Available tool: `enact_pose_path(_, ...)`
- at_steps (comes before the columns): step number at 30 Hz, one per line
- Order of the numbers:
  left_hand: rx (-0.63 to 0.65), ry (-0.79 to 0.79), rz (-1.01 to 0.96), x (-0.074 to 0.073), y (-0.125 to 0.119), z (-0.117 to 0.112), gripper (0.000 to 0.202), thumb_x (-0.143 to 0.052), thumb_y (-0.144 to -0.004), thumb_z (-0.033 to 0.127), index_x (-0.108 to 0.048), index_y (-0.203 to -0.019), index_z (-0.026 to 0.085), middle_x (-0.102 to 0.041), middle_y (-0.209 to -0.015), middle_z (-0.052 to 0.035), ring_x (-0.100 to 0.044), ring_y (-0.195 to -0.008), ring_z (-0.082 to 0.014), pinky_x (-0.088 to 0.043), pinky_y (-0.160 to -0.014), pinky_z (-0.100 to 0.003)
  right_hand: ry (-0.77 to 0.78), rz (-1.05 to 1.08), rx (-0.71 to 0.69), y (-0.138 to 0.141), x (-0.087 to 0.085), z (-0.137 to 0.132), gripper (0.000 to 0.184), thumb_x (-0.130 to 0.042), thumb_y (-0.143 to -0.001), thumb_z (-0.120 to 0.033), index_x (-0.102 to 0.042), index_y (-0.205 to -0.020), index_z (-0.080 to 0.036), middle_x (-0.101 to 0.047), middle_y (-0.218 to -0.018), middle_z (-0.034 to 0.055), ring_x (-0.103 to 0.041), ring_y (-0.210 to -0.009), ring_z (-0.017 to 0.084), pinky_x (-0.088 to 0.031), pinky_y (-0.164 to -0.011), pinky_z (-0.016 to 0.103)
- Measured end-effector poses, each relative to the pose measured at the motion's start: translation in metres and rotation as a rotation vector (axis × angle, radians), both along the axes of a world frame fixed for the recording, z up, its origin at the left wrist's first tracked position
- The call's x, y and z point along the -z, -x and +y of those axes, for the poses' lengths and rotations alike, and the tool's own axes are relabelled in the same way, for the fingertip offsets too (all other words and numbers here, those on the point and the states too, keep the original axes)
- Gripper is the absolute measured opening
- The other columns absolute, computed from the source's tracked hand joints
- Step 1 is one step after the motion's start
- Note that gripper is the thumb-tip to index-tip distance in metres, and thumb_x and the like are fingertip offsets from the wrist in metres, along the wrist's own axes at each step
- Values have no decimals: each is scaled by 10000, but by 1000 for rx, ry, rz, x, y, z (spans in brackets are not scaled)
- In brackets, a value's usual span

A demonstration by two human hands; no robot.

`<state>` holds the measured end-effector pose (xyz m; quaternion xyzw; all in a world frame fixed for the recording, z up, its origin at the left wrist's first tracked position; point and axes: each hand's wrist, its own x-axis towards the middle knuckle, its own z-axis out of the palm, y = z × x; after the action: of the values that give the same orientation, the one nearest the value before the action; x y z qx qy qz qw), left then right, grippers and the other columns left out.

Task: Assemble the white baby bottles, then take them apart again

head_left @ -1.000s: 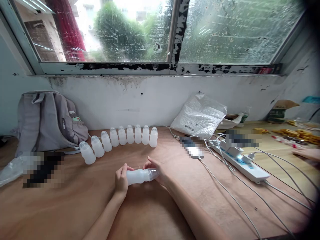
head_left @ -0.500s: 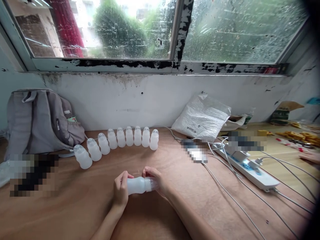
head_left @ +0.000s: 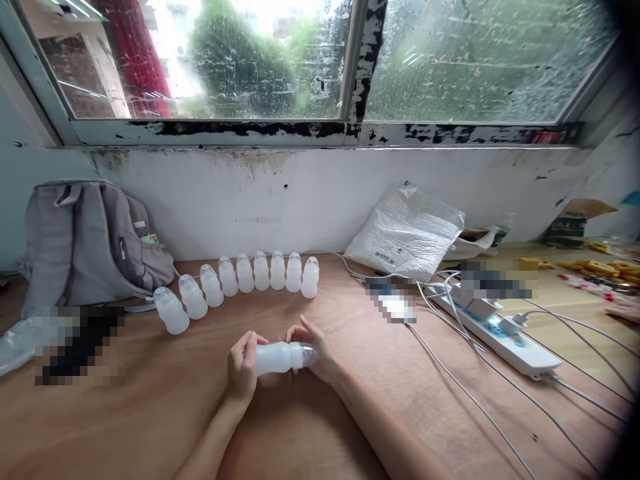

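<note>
A frosted white baby bottle [head_left: 274, 359] with a clear dome cap lies sideways above the wooden table, its cap end to the right. My left hand [head_left: 243, 367] is closed around the base end. Around the clear cap is my right hand [head_left: 316, 350], its fingers a little raised on the far side and a fingertip below the neck. Beyond my hands, several similar capped baby bottles [head_left: 244, 273] stand upright in a curved row.
A grey backpack [head_left: 90, 240] leans at the left wall, near a clear plastic bag [head_left: 23, 343]. To the right lie a silver bubble mailer [head_left: 407, 230], a white power strip [head_left: 525, 350] and loose cables. Another person's hand [head_left: 623, 311] shows at the right edge, near yellow parts [head_left: 605, 269].
The bottle and both hands have shifted slightly up in view. My right hand's fingers have loosened and spread around the cap. The standing bottles keep their places.
</note>
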<state>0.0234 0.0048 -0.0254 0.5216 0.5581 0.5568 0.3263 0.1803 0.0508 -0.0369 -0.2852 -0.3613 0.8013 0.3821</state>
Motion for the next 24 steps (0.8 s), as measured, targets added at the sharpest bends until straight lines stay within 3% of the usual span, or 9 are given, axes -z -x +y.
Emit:
enact_pose_path(3,-177,-95,-83,-3,6,3,326,-346,-827,382,-528,-659,170,-541,-675,-6,-495,-621,-136,-371,-545,-210,79,47,20,-2,2,4,328,-417,-782,-428,-566,-814,-137,-589,-696,42,-563,-545,121,-442,-437,209)
enact_pose_path(6,-329,-77,-194,5,9,10,316,-325,-836,405,-509,-714,180,-526,-712,-4,-506,-666,-138,-395,-568,-207,-6,-30,-66,-1,-2,-4,285,-536,-746,-284,-544,-1001,-155,-610,-895,72,-602,-713,141,-491,-605,256)
enact_pose_path(9,-223,-54,-189,15,2,14,298,-324,-841,426,-506,-841,190,-543,-829,-21,-530,-757,-149,-426,-637,-228,-201,-137,-79,10,-7,-19,391,-594,-732,-286,-506,-1103,-199,-566,-1055,77,-570,-898,182,-478,-751,334)
enact_pose_path(13,0,-145,-48,22,-13,9,276,-312,-864,369,-460,-1022,199,-542,-996,-62,-526,-936,-170,-420,-813,-301,-471,-189,120,29,-4,-31,408,-610,-719,-306,-494,-1099,-216,-559,-1063,56,-526,-978,201,-448,-814,342)
enact_pose_path(16,64,-174,104,23,-14,6,257,-332,-864,305,-457,-1070,216,-511,-1098,-73,-485,-1039,-178,-382,-899,-345,-586,-254,270,31,2,-24,395,-615,-703,-311,-492,-1064,-211,-573,-1015,48,-544,-922,195,-452,-786,325)
enact_pose_path(20,26,-162,309,26,-5,10,229,-398,-834,263,-518,-1025,225,-425,-1198,-76,-389,-1157,-205,-327,-964,-386,-677,-522,561,8,8,-1,403,-605,-681,-350,-474,-1026,-189,-591,-962,57,-554,-888,202,-439,-774,322)
enact_pose_path(24,-4,-124,404,30,-3,11,194,-418,-815,235,-530,-972,210,-436,-1162,-79,-413,-1133,-205,-340,-958,-393,-558,-916,858,-35,14,26,498,-619,-618,-381,-423,-1040,-203,-609,-958,78,-580,-862,227,-438,-741,332)
